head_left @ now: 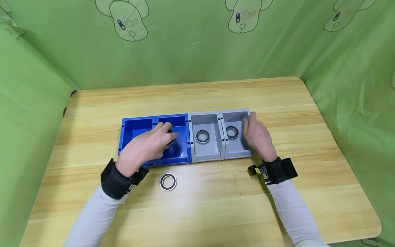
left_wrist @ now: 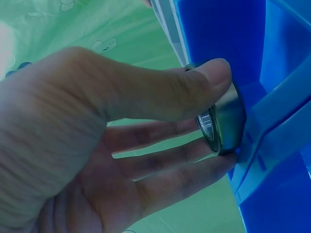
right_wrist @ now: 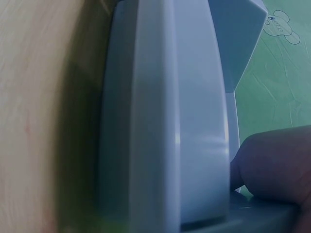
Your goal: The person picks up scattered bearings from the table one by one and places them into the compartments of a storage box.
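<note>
The left hand pinches a ring-shaped bearing at the inner blue bin. Well right of that bearing, the right hand grips the rightmost gray bin.

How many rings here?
4 rings: one in the left hand, one on the table, one in the left grey bin, one in the right grey bin. The partly covered leftmost bin may hide more.

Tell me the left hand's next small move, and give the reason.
I would probably lower the held ring slightly and release it into the second blue bin from the left. The left hand pinches it over that bin, and the two gray bins already hold one ring each, so this blue bin seems the likely place for it.
</note>
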Tool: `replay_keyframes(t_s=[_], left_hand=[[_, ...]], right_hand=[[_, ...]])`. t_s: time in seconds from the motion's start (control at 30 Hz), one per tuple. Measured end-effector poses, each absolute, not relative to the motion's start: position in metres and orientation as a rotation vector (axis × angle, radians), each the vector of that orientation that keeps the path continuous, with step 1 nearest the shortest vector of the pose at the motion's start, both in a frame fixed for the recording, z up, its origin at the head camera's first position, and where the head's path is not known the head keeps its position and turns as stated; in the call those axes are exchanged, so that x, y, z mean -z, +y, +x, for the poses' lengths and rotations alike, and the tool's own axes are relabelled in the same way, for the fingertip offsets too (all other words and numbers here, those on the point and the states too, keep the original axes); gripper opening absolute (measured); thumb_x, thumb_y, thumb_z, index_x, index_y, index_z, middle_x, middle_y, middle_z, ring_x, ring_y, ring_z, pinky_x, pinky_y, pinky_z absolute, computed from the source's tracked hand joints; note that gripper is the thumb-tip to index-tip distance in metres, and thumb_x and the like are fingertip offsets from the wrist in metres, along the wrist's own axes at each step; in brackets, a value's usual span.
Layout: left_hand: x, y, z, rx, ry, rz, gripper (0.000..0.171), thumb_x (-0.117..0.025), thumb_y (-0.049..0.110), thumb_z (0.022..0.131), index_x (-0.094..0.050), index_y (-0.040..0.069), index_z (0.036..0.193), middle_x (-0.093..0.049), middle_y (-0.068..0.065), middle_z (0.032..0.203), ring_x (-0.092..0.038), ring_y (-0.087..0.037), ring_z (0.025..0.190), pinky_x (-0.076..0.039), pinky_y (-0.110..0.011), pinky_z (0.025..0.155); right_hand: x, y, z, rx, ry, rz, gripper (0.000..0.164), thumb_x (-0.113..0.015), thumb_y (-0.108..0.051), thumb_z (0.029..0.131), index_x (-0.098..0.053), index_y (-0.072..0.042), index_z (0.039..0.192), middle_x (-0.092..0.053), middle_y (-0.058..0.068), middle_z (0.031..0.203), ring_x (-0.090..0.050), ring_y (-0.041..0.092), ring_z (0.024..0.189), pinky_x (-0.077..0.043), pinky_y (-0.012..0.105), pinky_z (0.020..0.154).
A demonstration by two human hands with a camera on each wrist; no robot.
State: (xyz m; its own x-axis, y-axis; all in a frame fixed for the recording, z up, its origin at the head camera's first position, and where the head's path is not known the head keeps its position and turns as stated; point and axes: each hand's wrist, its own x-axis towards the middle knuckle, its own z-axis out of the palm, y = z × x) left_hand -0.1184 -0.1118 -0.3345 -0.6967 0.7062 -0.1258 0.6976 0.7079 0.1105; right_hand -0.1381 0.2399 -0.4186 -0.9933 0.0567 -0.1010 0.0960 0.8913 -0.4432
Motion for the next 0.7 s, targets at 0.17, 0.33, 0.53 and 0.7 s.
replay_keyframes(t_s=[0.17,0.33,0.53,0.7], left_hand=[[0.338,-0.108,-0.126,-0.098,2.744,1.163,0.029,-0.078,0.002,0.087,-0.073,0.004,0.115,-0.06,-0.014,0.103,-0.055,-0.028,0.09,-0.053,-0.036,0.075],[0.345,-0.101,-0.136,-0.108,2.707,1.158,0.028,-0.078,0.006,0.089,-0.072,0.004,0.116,-0.059,-0.014,0.102,-0.056,-0.028,0.09,-0.054,-0.036,0.077],[0.356,-0.096,-0.147,-0.11,2.688,1.14,0.028,-0.077,0.009,0.09,-0.071,0.005,0.118,-0.06,-0.015,0.105,-0.06,-0.029,0.096,-0.056,-0.038,0.08],[0.365,-0.093,-0.153,-0.099,2.682,1.158,0.023,-0.078,0.009,0.089,-0.072,0.005,0.111,-0.061,-0.016,0.104,-0.061,-0.031,0.096,-0.057,-0.038,0.08]], right_hand=[[0.42,0.239,-0.138,0.695,2.983,0.118,0.036,-0.031,-0.024,0.111,-0.039,0.008,0.125,-0.043,0.009,0.063,-0.047,0.023,0.046,-0.031,0.029,0.04],[0.42,0.24,-0.138,0.689,2.991,0.113,0.035,-0.031,-0.024,0.11,-0.039,0.008,0.123,-0.042,0.01,0.063,-0.047,0.023,0.046,-0.031,0.029,0.039],[0.421,0.24,-0.139,0.685,2.986,0.122,0.035,-0.031,-0.024,0.111,-0.039,0.008,0.124,-0.042,0.009,0.064,-0.046,0.023,0.047,-0.03,0.03,0.041],[0.421,0.24,-0.139,0.689,2.978,0.128,0.036,-0.031,-0.024,0.111,-0.039,0.008,0.124,-0.041,0.01,0.064,-0.046,0.023,0.047,-0.031,0.03,0.041]])
